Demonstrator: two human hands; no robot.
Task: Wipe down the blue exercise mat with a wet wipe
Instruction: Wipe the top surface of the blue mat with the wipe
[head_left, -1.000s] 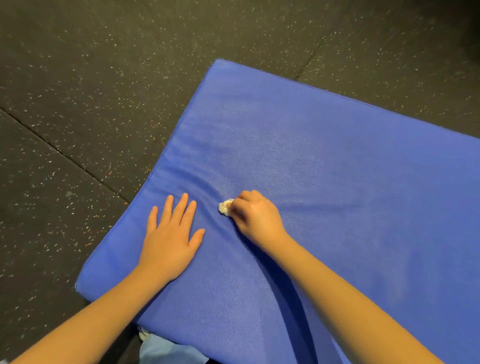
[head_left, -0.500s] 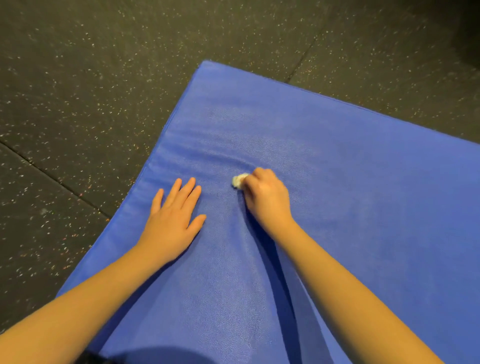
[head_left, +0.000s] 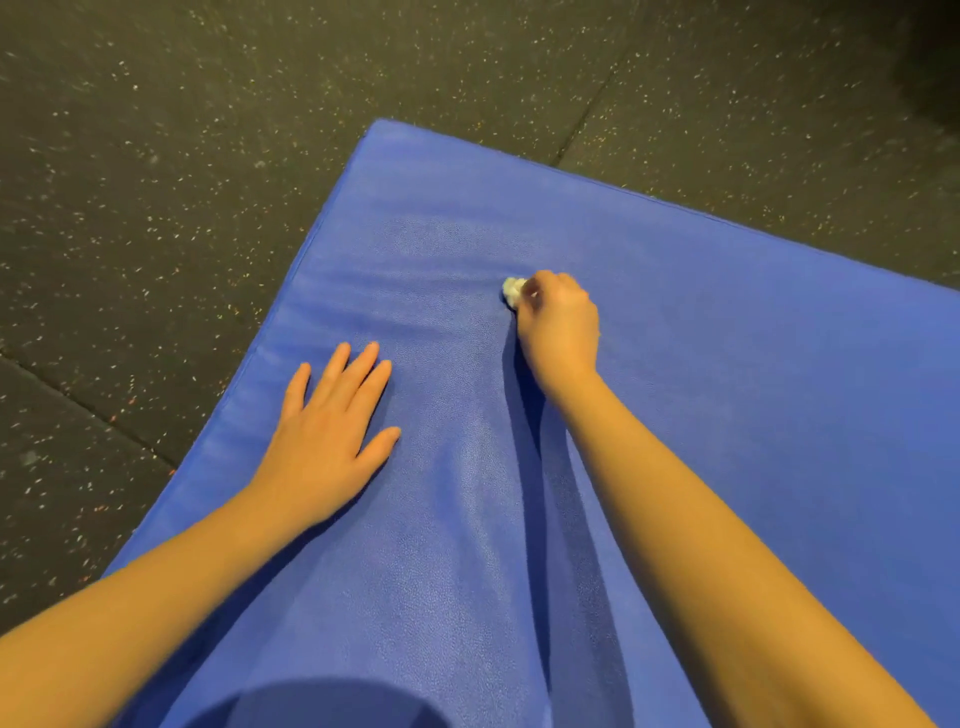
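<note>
Wipe slid farther up mat — corner pointing away, right hand gripping

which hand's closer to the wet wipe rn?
Right. The right hand grips the wet wipe; the left hand lies flat on the mat, apart, down-left of it.

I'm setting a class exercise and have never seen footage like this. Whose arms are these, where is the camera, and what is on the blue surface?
No machine here: a person works bare-handed, filmed by a camera worn on their head, looking forward and down. The blue exercise mat lies on a dark speckled floor. The left hand rests flat on the mat, fingers straight. The right hand curls round a small bunched white wet wipe, pressing it to the mat.
</note>
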